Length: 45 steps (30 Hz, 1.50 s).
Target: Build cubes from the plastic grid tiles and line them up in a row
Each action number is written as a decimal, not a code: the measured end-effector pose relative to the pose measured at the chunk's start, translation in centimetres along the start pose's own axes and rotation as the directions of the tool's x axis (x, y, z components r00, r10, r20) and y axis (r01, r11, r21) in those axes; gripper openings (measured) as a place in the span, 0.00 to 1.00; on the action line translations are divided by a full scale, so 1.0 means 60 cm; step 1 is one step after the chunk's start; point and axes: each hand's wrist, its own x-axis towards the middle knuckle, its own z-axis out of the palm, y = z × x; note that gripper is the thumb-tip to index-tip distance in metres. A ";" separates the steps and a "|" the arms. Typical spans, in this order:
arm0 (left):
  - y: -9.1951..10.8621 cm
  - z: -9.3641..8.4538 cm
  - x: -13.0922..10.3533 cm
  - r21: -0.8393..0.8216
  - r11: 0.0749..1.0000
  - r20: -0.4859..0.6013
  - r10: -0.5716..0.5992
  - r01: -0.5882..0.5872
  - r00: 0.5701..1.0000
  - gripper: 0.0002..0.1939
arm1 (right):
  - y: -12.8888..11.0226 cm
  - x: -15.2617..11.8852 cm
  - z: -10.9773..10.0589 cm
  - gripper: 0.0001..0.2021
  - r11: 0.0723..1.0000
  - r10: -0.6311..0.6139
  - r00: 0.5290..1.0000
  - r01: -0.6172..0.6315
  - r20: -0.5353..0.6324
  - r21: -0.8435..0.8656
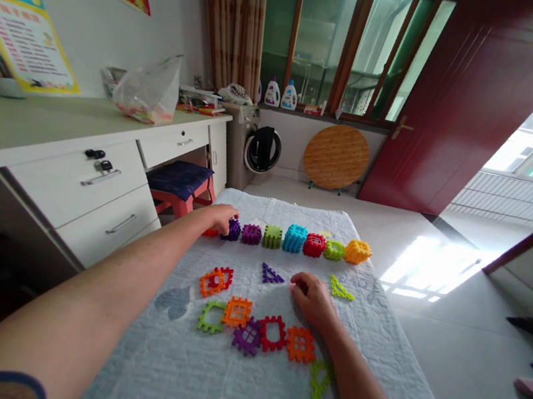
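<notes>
A row of coloured stacks of toothed plastic pieces runs across the cloth: purple [251, 234], green [272, 236], blue [295, 238], red [314, 245], lime [334, 250] and yellow [358, 252]. My left hand [223, 218] is at the row's left end, its fingers on the dark purple stack [233, 230], an orange piece [210, 232] beside it. My right hand [311, 294] rests low over the cloth, fingers curled, between a purple triangle [271, 274] and a lime triangle [342, 288]; what its fingertips hold, if anything, is hidden. Nearer lie loose squares, including a purple one [247, 336].
The pieces lie on a light blue cloth [158, 371]. On the left are a white desk [56, 119] with a plastic bag [149, 90] and a stool [181, 179]. Beyond stand a washing machine [242, 135], a round wooden board [336, 157] and a red door [458, 102].
</notes>
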 end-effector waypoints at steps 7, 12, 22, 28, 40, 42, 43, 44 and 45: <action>0.021 -0.016 -0.047 -0.016 0.998 -0.121 0.057 -0.059 0.991 0.39 | -0.001 0.001 -0.001 0.08 1.000 -0.008 1.000 0.008 0.000 -0.002; 0.097 -0.004 -0.156 -0.075 0.966 -0.244 0.224 -0.249 0.944 0.28 | -0.001 0.002 -0.003 0.08 1.000 -0.011 1.000 0.011 0.019 -0.017; 0.224 0.078 -0.312 -0.275 0.879 -0.175 0.352 -0.389 0.919 0.20 | 0.002 -0.004 -0.004 0.10 0.999 -0.040 0.998 0.040 0.058 0.001; 0.218 0.103 -0.276 -0.270 0.915 -0.212 0.247 -0.300 0.945 0.15 | -0.002 -0.003 -0.006 0.10 1.000 -0.025 0.998 0.026 0.056 -0.007; 0.270 0.087 -0.318 -0.301 0.879 -0.137 0.345 -0.371 0.929 0.21 | -0.008 -0.006 -0.010 0.09 0.999 -0.041 0.998 0.041 0.053 0.001; 0.271 0.088 -0.313 -0.290 0.890 -0.127 0.330 -0.353 0.935 0.22 | -0.006 -0.005 -0.009 0.09 0.999 -0.046 0.997 0.047 0.056 -0.002; 0.270 0.088 -0.310 -0.283 0.894 -0.120 0.326 -0.347 0.938 0.22 | -0.004 -0.005 -0.008 0.09 0.999 -0.049 0.997 0.049 0.056 -0.003; 0.270 0.088 -0.307 -0.275 0.898 -0.112 0.325 -0.344 0.939 0.21 | -0.003 -0.005 -0.007 0.09 0.999 -0.049 0.997 0.050 0.054 -0.003; 0.270 0.088 -0.304 -0.267 0.901 -0.106 0.325 -0.342 0.940 0.20 | -0.002 -0.004 -0.007 0.09 0.999 -0.050 0.997 0.050 0.052 -0.003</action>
